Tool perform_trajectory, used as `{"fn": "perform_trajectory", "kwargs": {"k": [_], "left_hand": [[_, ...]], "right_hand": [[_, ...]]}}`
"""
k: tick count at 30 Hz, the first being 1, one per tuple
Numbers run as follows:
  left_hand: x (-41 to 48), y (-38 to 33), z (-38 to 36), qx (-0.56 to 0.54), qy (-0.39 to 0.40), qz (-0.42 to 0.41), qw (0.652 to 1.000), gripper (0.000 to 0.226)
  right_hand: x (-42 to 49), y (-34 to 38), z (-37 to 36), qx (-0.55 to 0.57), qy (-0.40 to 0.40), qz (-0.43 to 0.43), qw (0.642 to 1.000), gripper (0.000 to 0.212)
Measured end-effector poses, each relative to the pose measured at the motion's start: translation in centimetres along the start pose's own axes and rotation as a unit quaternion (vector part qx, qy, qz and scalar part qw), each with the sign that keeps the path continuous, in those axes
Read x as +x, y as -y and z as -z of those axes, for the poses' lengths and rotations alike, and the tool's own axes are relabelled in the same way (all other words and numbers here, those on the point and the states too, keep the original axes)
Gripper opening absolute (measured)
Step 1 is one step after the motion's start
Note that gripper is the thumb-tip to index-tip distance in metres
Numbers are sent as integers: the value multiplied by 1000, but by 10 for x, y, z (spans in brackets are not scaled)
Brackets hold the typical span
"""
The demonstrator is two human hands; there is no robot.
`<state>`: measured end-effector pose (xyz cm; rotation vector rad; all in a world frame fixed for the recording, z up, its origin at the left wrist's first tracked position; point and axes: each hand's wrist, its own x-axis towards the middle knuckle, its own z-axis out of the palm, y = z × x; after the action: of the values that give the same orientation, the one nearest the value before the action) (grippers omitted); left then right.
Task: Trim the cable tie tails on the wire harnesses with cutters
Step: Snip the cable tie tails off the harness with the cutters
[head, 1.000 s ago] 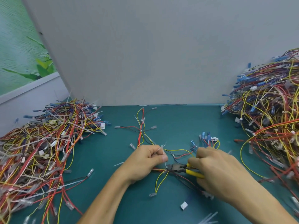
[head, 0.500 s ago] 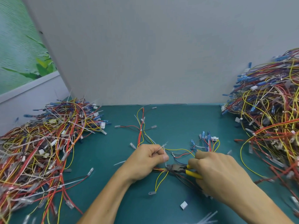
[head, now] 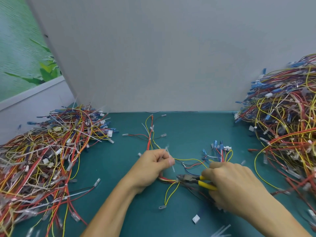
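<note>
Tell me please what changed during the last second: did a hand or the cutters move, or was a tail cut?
Nothing moved visibly. The right hand still grips the yellow-handled cutters, their nose at the wires beside the left hand, which still holds the harness where a white cable tie tail sticks out. No cut shows. The left pile and right pile lie as before.

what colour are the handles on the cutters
Yellow, on the grey metal cutters in the right hand; head view.
</note>
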<state>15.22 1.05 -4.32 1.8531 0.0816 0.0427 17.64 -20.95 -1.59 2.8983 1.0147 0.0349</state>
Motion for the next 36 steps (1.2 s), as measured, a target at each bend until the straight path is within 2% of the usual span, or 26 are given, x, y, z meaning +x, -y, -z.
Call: {"fn": "perform_trajectory", "kwargs": {"k": [2, 4, 7, 12, 15, 17, 19, 22, 24, 27, 36], "left_hand": [[2, -4, 6, -112, -48, 25, 992, 23], [5, -8, 15, -231, -91, 46, 968, 25], [5, -14, 32, -303, -155, 37, 940, 26], [5, -6, 43, -212, -208, 27, 955, 26], [4, 2, 52, -46, -226, 8, 973, 12], [1, 5, 62, 113, -197, -6, 974, 15], [-3, 7, 68, 238, -130, 3, 963, 24], [-5, 9, 72, 330, -47, 32, 942, 28], [-5, 8, 69, 351, -4, 39, 936, 26], [-5, 5, 60, 324, 39, 25, 945, 26], [-2, 6, 43, 267, 33, -44, 962, 26]], "right_hand": [[-1, -1, 6, 20, -26, -13, 999, 14], [0, -2, 12, 53, -58, -26, 997, 12], [8, 3, 18, 111, -84, -39, 990, 13], [34, 32, 8, 215, -31, -31, 976, 20], [41, 46, -5, 251, 1, -22, 968, 21], [42, 47, -9, 247, 5, -12, 969, 18], [41, 41, -10, 231, 21, -6, 973, 16], [38, 26, -9, 206, 61, -3, 977, 19], [37, 17, -8, 213, 84, -6, 973, 21], [38, 8, -9, 219, 100, -4, 971, 23], [40, 5, -8, 233, 106, -3, 967, 29]]}}
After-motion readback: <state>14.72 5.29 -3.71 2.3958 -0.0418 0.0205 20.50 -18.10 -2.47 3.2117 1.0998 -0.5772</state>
